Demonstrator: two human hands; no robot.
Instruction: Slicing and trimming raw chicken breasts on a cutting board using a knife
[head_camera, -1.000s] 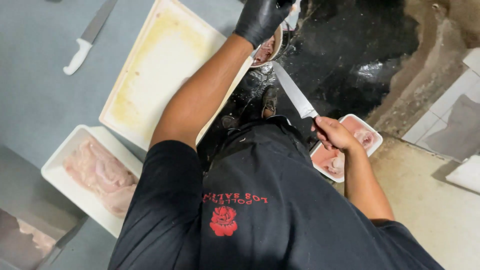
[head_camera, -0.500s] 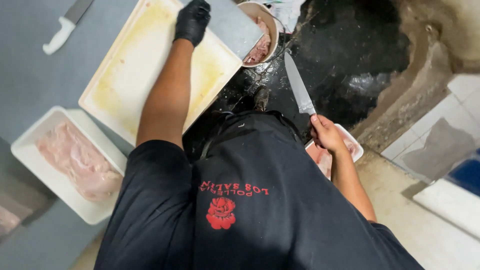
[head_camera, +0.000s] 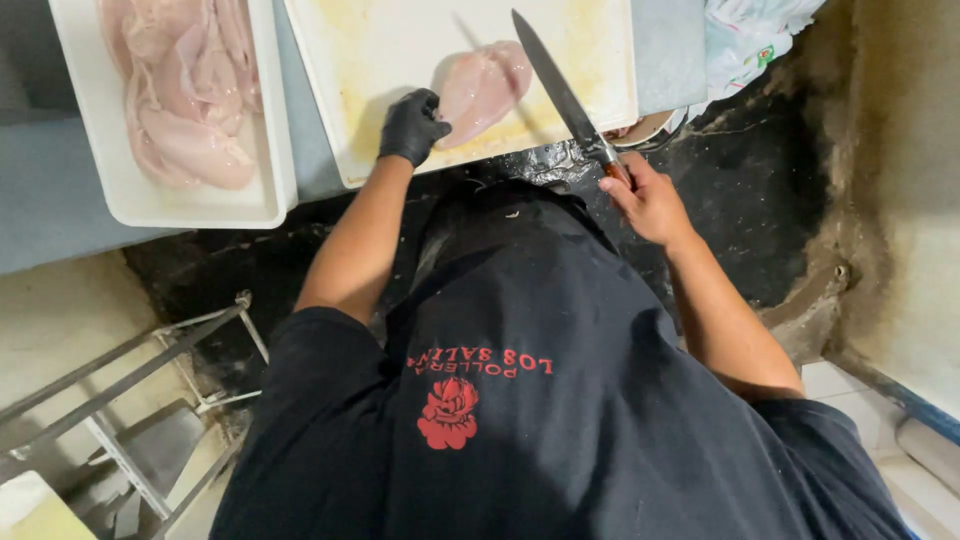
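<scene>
Stained white board (head_camera: 400, 60): gloved left hand (head_camera: 412, 125) on glossy fillet (head_camera: 485, 85); right hand (head_camera: 650, 200) clasps knife (head_camera: 560, 90).

The left hand (head_camera: 412, 126) wears a black rubbery glove, a bit shiny. The knife (head_camera: 558, 88) has a smooth metal blade. The cutting board (head_camera: 590, 60) is white plastic, stained yellow. The raw chicken (head_camera: 482, 88) looks wet and glossy. The tray (head_camera: 90, 120) is smooth white plastic.

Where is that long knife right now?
In the head view, the knife is in the person's bare right hand, its blade slanting over the right part of the white cutting board, just right of the chicken breast.
</scene>
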